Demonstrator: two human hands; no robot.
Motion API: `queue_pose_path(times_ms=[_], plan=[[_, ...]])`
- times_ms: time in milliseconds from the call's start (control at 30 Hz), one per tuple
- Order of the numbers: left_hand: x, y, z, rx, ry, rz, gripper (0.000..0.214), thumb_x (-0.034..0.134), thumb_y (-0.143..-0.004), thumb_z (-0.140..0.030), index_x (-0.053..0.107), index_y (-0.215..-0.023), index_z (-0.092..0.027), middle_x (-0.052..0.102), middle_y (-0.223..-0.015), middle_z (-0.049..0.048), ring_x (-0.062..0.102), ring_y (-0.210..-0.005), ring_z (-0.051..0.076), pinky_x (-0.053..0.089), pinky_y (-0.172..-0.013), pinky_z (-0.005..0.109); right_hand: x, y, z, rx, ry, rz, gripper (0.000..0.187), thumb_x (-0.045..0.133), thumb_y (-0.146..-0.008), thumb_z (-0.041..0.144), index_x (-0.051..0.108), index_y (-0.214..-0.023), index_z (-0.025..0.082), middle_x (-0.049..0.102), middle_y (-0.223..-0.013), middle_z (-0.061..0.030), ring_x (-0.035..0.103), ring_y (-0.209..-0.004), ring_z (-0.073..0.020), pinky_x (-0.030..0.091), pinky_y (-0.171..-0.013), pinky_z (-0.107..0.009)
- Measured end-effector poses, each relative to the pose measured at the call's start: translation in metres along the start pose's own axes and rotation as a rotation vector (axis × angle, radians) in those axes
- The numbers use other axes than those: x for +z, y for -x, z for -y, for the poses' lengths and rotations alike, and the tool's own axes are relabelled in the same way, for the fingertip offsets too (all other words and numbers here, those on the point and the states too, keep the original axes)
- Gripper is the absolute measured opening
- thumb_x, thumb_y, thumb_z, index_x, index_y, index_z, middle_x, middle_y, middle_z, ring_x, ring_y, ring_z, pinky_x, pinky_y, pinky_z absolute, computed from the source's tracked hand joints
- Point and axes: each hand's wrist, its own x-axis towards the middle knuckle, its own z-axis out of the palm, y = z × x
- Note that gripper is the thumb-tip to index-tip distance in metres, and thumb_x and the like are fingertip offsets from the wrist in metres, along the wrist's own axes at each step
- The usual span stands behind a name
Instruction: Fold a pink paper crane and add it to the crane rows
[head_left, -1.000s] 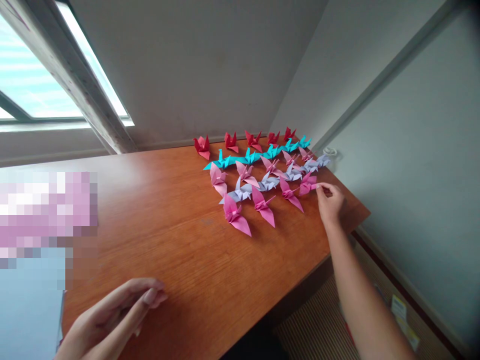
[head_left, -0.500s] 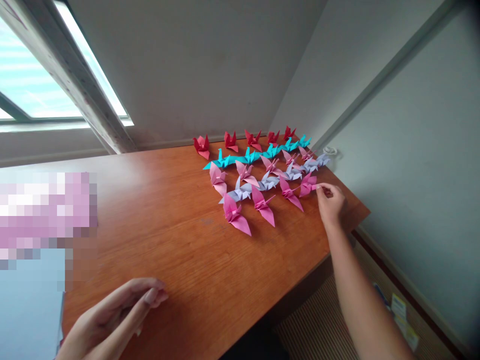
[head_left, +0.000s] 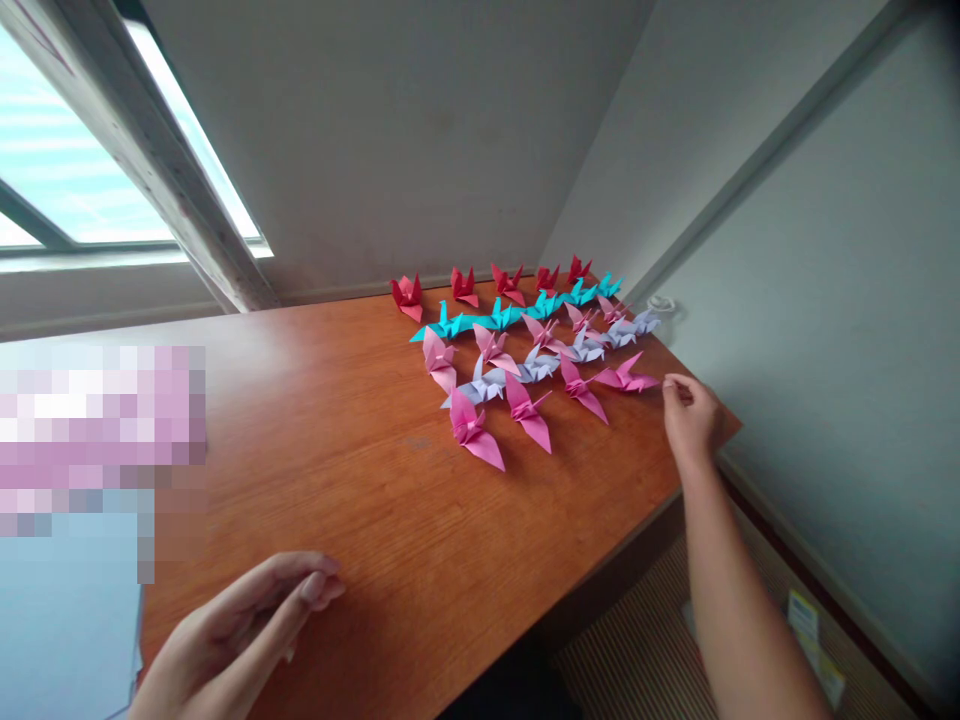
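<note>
My right hand (head_left: 691, 412) is at the right end of the front row, with thumb and forefinger pinched at the tip of a hot-pink paper crane (head_left: 630, 378). That crane lies low on the table, stretched toward my fingertips. Three more hot-pink cranes, among them the nearest one (head_left: 474, 430), stand to its left in the same row. Behind them are lavender cranes (head_left: 484, 385), light-pink cranes (head_left: 439, 358), turquoise cranes (head_left: 501, 315) and red cranes (head_left: 407, 297), each colour in its own row. My left hand (head_left: 244, 635) hovers at the lower left, fingertips pressed together with nothing visible in them.
The wooden table (head_left: 360, 500) has its front edge running up to a corner at the right. At the left lie a blurred pink item (head_left: 90, 420) and a pale blue sheet or folder (head_left: 67, 620). A white cable (head_left: 660, 303) sits by the wall.
My right hand has moved right, and the rightmost hot-pink crane now lies turned and stretched toward it. My left hand keeps nearly the same pose; the view has shifted slightly.
</note>
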Motion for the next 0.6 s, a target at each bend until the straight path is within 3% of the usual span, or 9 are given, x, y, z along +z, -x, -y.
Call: queue_pose_path(times_ms=[200,333,500,600], plan=[[0.001,-0.003,-0.005,0.002,0.004,0.01,0.036,0.071,-0.078,-0.061,0.077,-0.093,-0.029,0.082,-0.09,0.002,0.078,-0.08,0.024,0.06,-0.059,0.019,0.008,-0.01,-0.018,-0.049,-0.072,0.206,0.035,0.058,-0.085,0.041,0.075,-0.1,0.016,0.077,-0.1,-0.0148,0.07,-0.089,-0.0269,0.055,-0.082,-0.041],[0.0,-0.002,-0.004,0.017,0.0,-0.004,0.033,0.072,-0.079,-0.059,0.078,-0.093,-0.03,0.082,-0.089,0.0015,0.078,-0.082,0.024,0.063,-0.071,0.022,0.005,-0.001,-0.018,-0.047,-0.047,0.193,0.034,0.057,-0.086,0.041,0.075,-0.099,0.015,0.076,-0.099,-0.0161,0.07,-0.087,-0.0282,0.056,-0.082,-0.045],[-0.001,0.0,-0.002,0.016,-0.014,0.009,0.03,0.072,-0.08,-0.057,0.078,-0.094,-0.031,0.082,-0.089,0.0008,0.078,-0.082,0.023,0.061,-0.068,0.019,0.0,0.003,-0.016,-0.111,-0.033,0.218,0.036,0.06,-0.082,0.038,0.074,-0.106,0.014,0.073,-0.111,-0.0178,0.069,-0.088,-0.0276,0.059,-0.076,-0.042],[0.0,0.0,-0.007,0.047,-0.002,0.008,0.031,0.072,-0.079,-0.057,0.078,-0.092,-0.03,0.082,-0.087,0.0009,0.078,-0.079,0.022,0.062,-0.07,0.019,0.001,0.0,-0.016,-0.176,-0.031,0.265,0.04,0.063,-0.08,0.035,0.072,-0.113,0.015,0.071,-0.118,-0.0173,0.069,-0.094,-0.0287,0.059,-0.08,-0.043]])
